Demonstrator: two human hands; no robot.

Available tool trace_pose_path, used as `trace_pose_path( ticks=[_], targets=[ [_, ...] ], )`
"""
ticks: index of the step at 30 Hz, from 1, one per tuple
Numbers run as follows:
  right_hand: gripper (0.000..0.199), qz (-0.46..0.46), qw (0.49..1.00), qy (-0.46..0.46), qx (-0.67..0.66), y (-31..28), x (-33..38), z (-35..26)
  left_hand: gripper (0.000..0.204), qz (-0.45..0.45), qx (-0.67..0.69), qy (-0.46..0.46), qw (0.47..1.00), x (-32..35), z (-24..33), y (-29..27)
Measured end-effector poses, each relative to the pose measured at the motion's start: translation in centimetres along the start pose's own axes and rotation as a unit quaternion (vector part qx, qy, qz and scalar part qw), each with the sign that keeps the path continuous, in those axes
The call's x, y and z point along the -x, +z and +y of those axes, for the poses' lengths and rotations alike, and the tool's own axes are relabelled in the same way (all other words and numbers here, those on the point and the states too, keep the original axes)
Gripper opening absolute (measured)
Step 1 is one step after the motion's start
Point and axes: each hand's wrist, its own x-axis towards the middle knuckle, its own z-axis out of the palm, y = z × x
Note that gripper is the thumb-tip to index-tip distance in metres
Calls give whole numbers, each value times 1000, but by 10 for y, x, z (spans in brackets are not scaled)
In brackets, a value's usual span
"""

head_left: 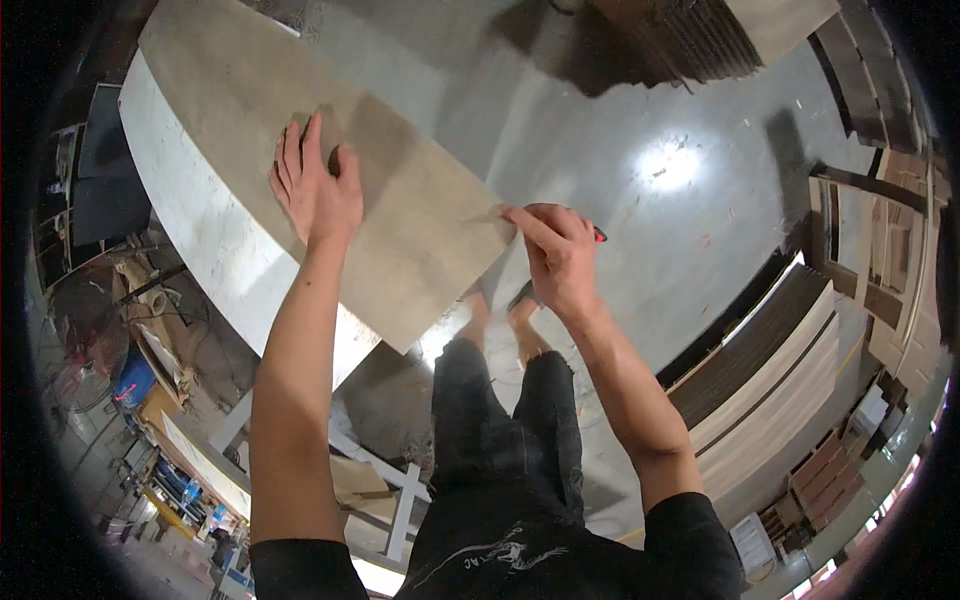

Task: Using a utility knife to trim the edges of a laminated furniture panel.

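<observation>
A wide tan board [410, 235], wood-like and smooth, lies over a white tabletop [200, 170] and reaches out past its right edge. My left hand [318, 190] rests on the board's face with its fingers stretched out. At the board's near right corner is my right hand [562, 250], with its thumb or index finger pointing to the corner. Its other fingers are curled round a small tool with a red and black end [600, 235]; most of it is hidden in the palm, so I cannot make out its kind.
A stack of brown sheets [700, 40] stands on the grey floor [650, 250] at the far side. To the right are stacked panels [760, 370] and a wooden frame [870, 240]. A grey metal frame [405, 510] is by my legs, with clutter at the left.
</observation>
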Motion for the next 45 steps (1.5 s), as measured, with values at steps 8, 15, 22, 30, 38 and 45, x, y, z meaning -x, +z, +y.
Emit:
trace_pose_path(
  ticks=[8, 15, 22, 30, 38, 45],
  targets=[
    [58, -4, 1000, 28, 5, 87, 117, -105, 60, 1, -21, -25, 999, 0, -4, 7],
    [56, 22, 992, -40, -118, 111, 160, -136, 59, 29, -7, 10, 1000, 2, -7, 8],
    [31, 241, 952, 186, 4, 60, 50, -56, 59, 31, -5, 22, 999, 2, -10, 9],
    [35, 130, 987, 45, 79, 107, 119, -106, 60, 36, 25, 36, 998, 3, -10, 12],
    [57, 21, 997, 59, -49, 128, 180, -167, 61, 21, 21, 30, 999, 3, -13, 13],
    [45, 272, 953, 129, -33, 62, 87, -84, 60, 28, 42, 50, 997, 2, -12, 13]
  ],
)
